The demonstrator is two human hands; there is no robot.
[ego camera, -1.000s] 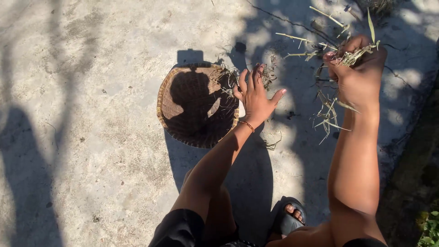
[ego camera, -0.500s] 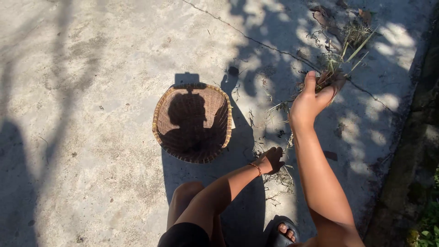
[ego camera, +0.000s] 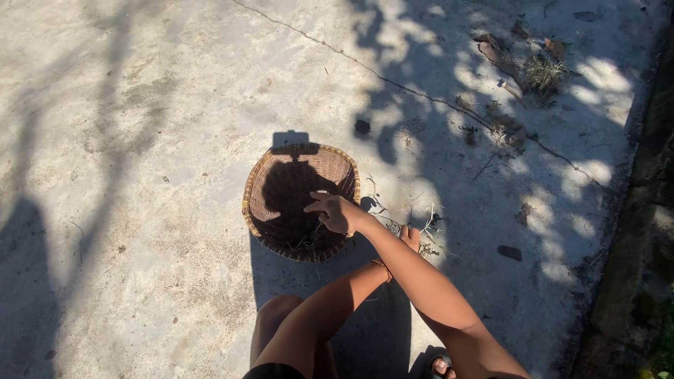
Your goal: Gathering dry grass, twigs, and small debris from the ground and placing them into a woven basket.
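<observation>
My right hand [ego camera: 335, 212] over the woven basket [ego camera: 263, 188]

Its fingers curl loosely, pinching nothing I can see; my left hand [ego camera: 409, 237] rests among grass scraps [ego camera: 426, 238] on the concrete, grip hidden.

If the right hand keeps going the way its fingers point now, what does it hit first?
The right hand is over the woven basket, fingers pointing left across its opening. Going straight on, it would probably meet the basket's far inner wall first, though depth is hard to judge from above. The left hand is off that line.
</observation>
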